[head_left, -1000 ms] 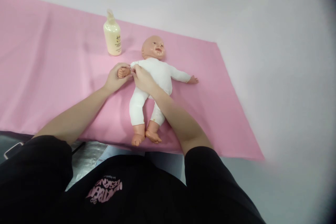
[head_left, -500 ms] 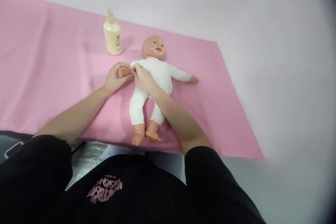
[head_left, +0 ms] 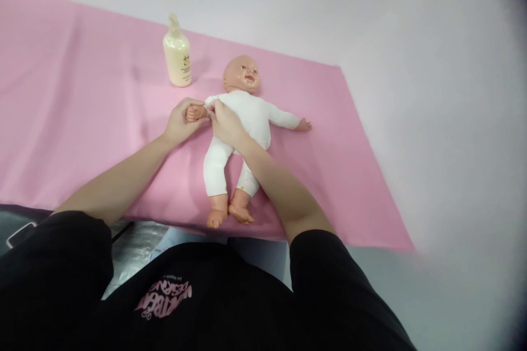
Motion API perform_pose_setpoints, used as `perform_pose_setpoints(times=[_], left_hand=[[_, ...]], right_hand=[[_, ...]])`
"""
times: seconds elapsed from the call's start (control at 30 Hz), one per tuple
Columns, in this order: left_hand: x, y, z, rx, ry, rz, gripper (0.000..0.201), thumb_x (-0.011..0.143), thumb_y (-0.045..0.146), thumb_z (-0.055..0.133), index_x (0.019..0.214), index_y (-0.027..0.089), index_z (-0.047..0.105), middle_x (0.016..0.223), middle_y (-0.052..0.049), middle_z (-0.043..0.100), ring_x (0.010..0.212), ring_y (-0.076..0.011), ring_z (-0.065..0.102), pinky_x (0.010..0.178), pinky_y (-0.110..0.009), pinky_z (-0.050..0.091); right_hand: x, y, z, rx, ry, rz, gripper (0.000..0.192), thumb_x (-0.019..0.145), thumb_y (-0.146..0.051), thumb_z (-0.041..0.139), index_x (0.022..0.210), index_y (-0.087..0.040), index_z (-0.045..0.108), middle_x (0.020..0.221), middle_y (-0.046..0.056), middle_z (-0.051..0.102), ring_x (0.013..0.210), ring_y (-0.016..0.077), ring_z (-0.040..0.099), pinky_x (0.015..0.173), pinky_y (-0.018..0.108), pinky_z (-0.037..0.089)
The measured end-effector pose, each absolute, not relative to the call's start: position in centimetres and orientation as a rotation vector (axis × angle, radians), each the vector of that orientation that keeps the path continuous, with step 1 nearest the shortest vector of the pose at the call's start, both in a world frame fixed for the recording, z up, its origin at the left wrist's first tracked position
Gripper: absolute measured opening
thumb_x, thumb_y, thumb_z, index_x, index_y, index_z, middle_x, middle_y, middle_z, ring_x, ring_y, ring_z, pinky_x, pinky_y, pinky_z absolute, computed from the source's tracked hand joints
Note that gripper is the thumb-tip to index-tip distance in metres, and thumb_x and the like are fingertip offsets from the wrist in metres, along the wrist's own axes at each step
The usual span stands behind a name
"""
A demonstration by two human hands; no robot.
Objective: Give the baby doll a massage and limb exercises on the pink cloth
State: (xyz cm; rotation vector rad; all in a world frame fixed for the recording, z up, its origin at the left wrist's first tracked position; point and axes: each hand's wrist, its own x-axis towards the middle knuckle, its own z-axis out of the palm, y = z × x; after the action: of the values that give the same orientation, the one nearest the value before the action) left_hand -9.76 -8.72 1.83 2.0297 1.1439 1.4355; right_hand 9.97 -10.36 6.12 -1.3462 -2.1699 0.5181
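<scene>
A baby doll (head_left: 252,115) with a white cloth body lies on its back, its head away from me and its feet toward me. My left hand (head_left: 181,122) is closed round the doll's arm at the left, and the doll's small fist (head_left: 196,113) shows between my thumb and fingers. Beside it, my right hand (head_left: 225,123) pinches the same arm just above the wrist, by the doll's side. My fingers hide most of that arm. The doll's other arm (head_left: 284,116) stretches out to the right on the cloth.
A pale yellow pump bottle (head_left: 178,60) stands upright beyond my left hand. Pink cloth (head_left: 82,104) covers the table, whose right edge slants down past the doll. A pale-rimmed object (head_left: 20,235) shows at the lower left.
Almost nothing differs. Both hands stay on the doll's arm, and the whole view has shifted by only a few pixels.
</scene>
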Motion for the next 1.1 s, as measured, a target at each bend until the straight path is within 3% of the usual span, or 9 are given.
perform_pose_setpoints(times=[0.53,1.1], left_hand=[[-9.85,-8.61,1.63,2.081,1.155,1.410,0.040,0.080,0.036,0.088,0.115,0.026,0.072,0.115,-0.006,0.079,0.111,-0.0300,0.077,0.105,-0.050,0.063],[-10.05,-8.47,1.76,2.165,1.089,1.419,0.043,0.085,0.051,0.091,0.116,0.027,0.074,0.117,-0.008,0.080,0.113,-0.0302,0.077,0.108,-0.050,0.062]], right_hand=[[10.15,-10.37,6.04,-1.328,-2.129,0.546,0.016,0.111,-0.018,0.045,0.116,-0.025,0.058,0.124,0.011,0.075,0.115,0.0284,0.070,0.105,0.043,0.056],[10.14,-10.33,5.86,-1.342,-2.122,0.533,0.016,0.110,-0.020,0.042,0.115,-0.024,0.056,0.118,0.011,0.073,0.110,0.0267,0.070,0.104,0.041,0.056]])
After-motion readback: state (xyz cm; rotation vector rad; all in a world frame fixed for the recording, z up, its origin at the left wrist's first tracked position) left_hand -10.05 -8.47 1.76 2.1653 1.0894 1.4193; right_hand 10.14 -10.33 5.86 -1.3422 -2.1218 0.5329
